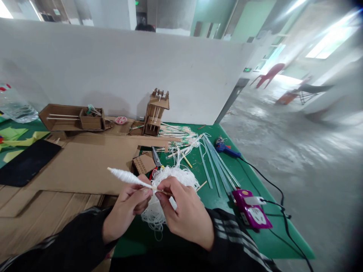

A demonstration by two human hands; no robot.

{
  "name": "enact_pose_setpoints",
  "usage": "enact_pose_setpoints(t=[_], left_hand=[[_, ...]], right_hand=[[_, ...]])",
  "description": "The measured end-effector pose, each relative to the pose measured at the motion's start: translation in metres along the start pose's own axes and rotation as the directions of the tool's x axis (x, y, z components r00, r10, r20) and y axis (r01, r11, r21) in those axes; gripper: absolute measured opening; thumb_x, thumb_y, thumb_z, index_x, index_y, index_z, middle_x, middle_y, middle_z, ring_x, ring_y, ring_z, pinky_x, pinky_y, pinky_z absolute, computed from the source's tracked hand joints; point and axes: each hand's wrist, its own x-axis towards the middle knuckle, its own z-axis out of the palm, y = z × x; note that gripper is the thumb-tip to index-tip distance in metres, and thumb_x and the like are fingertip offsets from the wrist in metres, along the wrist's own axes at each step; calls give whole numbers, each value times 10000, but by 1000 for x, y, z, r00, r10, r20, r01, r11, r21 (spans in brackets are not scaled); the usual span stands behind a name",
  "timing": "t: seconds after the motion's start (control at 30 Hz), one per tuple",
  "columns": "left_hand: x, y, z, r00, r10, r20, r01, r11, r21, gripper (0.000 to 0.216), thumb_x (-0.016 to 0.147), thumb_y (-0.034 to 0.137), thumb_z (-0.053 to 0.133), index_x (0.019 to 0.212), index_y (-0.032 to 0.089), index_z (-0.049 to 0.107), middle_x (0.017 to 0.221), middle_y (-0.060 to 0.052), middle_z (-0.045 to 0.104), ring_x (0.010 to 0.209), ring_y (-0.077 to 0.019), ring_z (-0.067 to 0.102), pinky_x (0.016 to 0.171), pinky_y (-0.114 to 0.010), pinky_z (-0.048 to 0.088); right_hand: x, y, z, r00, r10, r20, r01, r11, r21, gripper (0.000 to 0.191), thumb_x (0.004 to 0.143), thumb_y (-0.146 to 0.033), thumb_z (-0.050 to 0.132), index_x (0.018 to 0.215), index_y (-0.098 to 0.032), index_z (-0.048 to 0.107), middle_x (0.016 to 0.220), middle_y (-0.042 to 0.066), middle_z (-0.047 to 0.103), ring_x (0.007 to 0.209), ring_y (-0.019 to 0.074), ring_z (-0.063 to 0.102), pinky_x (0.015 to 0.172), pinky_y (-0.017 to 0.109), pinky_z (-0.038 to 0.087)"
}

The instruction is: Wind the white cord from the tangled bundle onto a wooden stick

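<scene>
My left hand point(129, 207) and my right hand point(184, 211) meet close in front of me, both pinched on a thin wooden stick point(127, 177) wound with white string. The wrapped end points up and left; the bare end sits between my right fingers. Under my hands lies a loose tangle of white string point(181, 177) on the green table point(249, 241). Both sleeves are dark with stripes.
Large cardboard sheets point(85, 162) cover the left. A cardboard tower model point(155, 113) and a cardboard tray point(70, 118) stand by the white partition. Glue sticks point(218, 166), a blue glue gun point(227, 149), a purple power strip point(252, 211), scissors point(155, 158) and bamboo skewers point(176, 134) lie to the right.
</scene>
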Motion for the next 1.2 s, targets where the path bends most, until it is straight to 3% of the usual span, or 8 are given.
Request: enact_pose_setpoints(t=[0.2,0.4,0.6,0.8,1.0,1.2], left_hand=[[-1,1,1,999,7,35,-7,1000,17,278,861,374,642,728,170,509,505,118,224,436,-47,137,424,-195,118],[0,0,1,1000,-7,6,7,1000,31,322,839,405,663,688,166,508,505,115,221,440,-49,140,421,-200,113],[0,0,4,1000,6,24,-7,999,47,272,843,398,652,761,179,514,501,119,249,424,-48,147,421,-199,118],[2,1,6,1000,-20,-13,21,997,81,332,821,424,657,681,170,496,491,116,239,432,-48,141,419,-206,117],[1,1,7,1000,-4,14,3,997,72,292,822,412,657,741,176,505,496,121,245,420,-45,133,416,-204,109],[1,0,3,999,-32,-43,35,996,77,338,809,428,672,673,168,505,505,110,248,437,-47,138,423,-208,107]], right_hand=[[0,2,-3,996,-73,44,76,995,-71,124,940,-159,399,932,-202,515,737,0,635,601,147,566,566,262,333],[-1,2,-2,1000,-2,25,2,1000,-23,75,923,-223,497,992,-195,503,835,11,650,676,149,610,592,261,349],[-2,5,-3,997,-79,20,80,995,-53,118,936,-162,406,906,-200,513,741,3,639,607,148,575,564,265,331],[-3,4,-4,1000,-23,19,23,1000,-16,86,916,-212,489,998,-193,504,834,21,660,665,153,611,600,261,359],[-1,4,-6,996,-81,26,82,996,-36,144,946,-172,385,892,-194,516,690,8,626,563,141,546,543,256,325],[-3,2,-4,999,19,35,-18,1000,-18,96,901,-233,513,987,-193,493,638,-36,594,520,136,536,541,254,332]])
